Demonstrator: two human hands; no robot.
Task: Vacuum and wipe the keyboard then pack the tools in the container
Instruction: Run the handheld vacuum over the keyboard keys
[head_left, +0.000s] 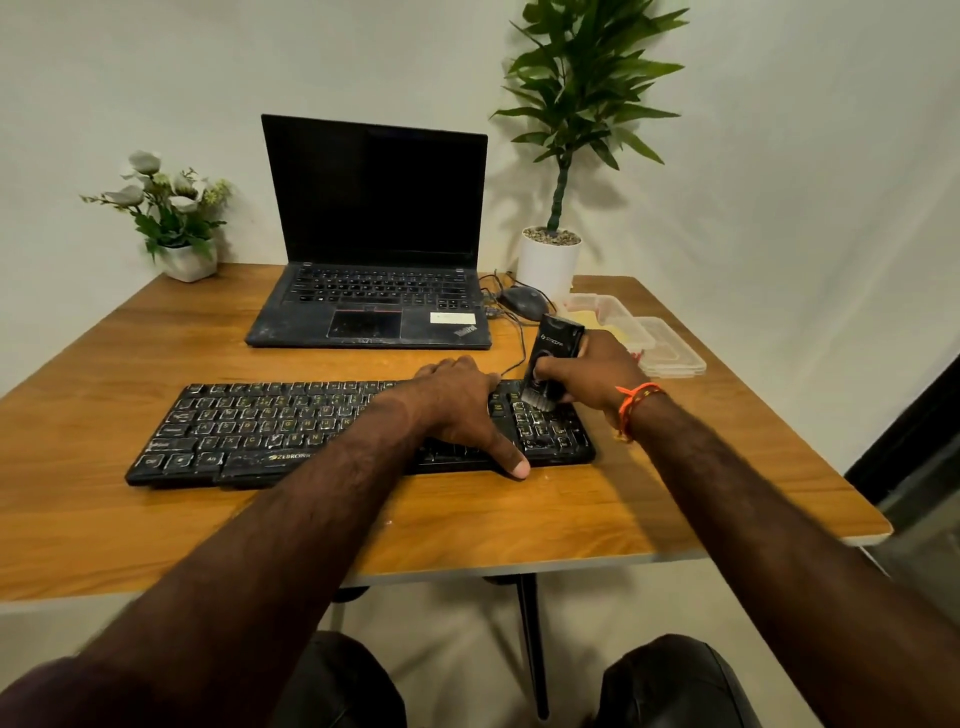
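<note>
Upright, mini vacuum (551, 358) gripped in right hand (597, 371), brush on keyboard (260, 431), left hand (457, 400) flat beside.

1. Even, moderately bright indoor light; the tall plant (587, 98) casts a soft shadow on the wall (779, 182).
2. Wide-angle bending curves the table (156, 519) edges.
3. Mostly sharp, corners softer.

I count one keyboard (358, 431) mid-table, one vacuum (553, 358) at its right end, one laptop (374, 249) behind it, one mouse (522, 302) behind-right, one container (618, 322) plus one lid (672, 353) to its right, two plants (166, 208) (576, 104), two hands (457, 395) (597, 371).
</note>
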